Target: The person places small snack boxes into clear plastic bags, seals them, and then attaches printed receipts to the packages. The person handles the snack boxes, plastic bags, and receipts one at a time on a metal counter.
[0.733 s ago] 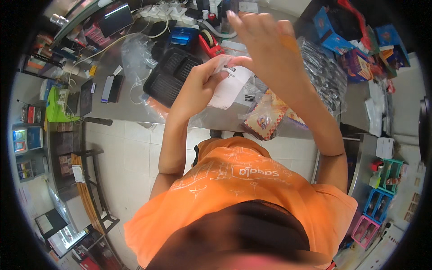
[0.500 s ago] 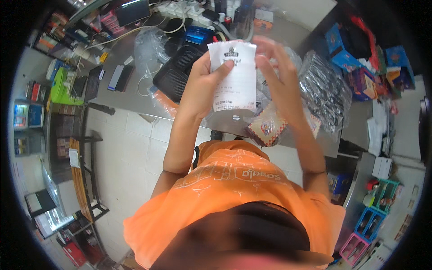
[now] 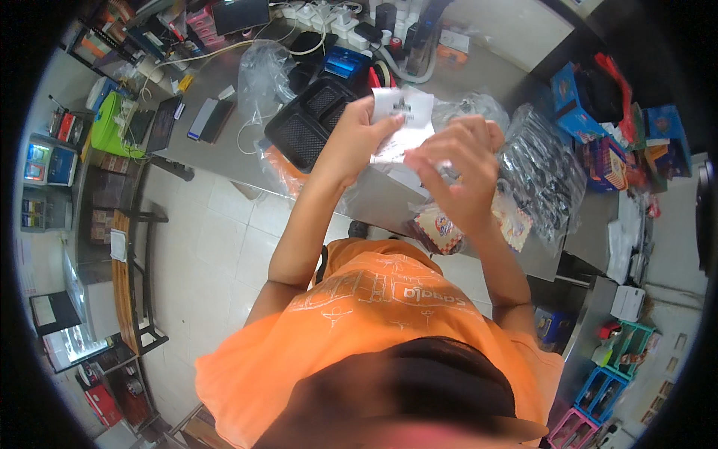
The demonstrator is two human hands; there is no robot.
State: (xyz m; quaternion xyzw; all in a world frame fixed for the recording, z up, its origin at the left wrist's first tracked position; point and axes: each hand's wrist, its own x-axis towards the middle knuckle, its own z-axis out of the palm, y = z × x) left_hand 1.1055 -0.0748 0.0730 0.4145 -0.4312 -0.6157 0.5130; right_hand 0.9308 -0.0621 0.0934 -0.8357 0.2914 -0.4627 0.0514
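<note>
A white printed paper receipt point(image 3: 407, 133) is held up over the metal table, its lower part bent so it looks shorter. My left hand point(image 3: 360, 138) grips it at its left side, thumb lying across the printed face. At the lower right edge, the bent fingers of my right hand point(image 3: 460, 168) pinch the paper; a little blur softens their tips. Beside my left hand lies a black compartment food tray point(image 3: 288, 133). Below my right hand are paper food packs with a checkered border point(image 3: 436, 233), partly in clear plastic.
Clear plastic wrap with dark contents point(image 3: 542, 172) covers the table's right part. A blue tape dispenser point(image 3: 346, 63), cables and chargers point(image 3: 344, 28) crowd the back. Blue boxes point(image 3: 580, 97) stand at the far right. A wooden bench point(image 3: 123, 292) is on the left over the tiled floor.
The receipt was stretched out flat with my right hand spread beside it. Now its lower part is bent, and my right hand has come down and closed on its edge.
</note>
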